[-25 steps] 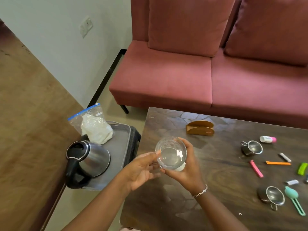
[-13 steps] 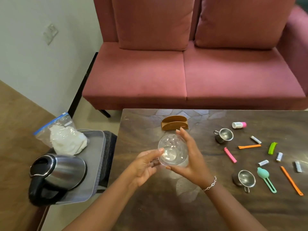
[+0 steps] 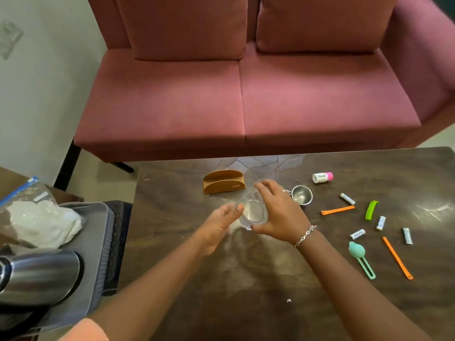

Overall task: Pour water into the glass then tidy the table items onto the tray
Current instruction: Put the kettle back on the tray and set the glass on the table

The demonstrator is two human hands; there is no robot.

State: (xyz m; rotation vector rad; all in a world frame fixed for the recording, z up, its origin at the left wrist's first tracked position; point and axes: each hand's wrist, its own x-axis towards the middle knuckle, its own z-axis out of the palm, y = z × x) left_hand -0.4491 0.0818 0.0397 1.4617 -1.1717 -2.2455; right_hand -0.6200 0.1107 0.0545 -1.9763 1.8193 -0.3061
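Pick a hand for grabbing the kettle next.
Left. The left hand is nearer the kettle on the tray; the right hand is cupped on the glass.

Pink two-seat sofa (image 3: 246,94) with two back cushions (image 3: 182,25), pale wall (image 3: 37,94), wall switch plate (image 3: 9,38)

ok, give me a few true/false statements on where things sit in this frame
1. Both hands (left hand, right hand) are at the glass. True.
2. The kettle stands on the table. False: it's on the tray, left of the table.
3. The brown holder lies beyond the glass. True.
4. The green clip is on the tray. False: it's on the table, right side.
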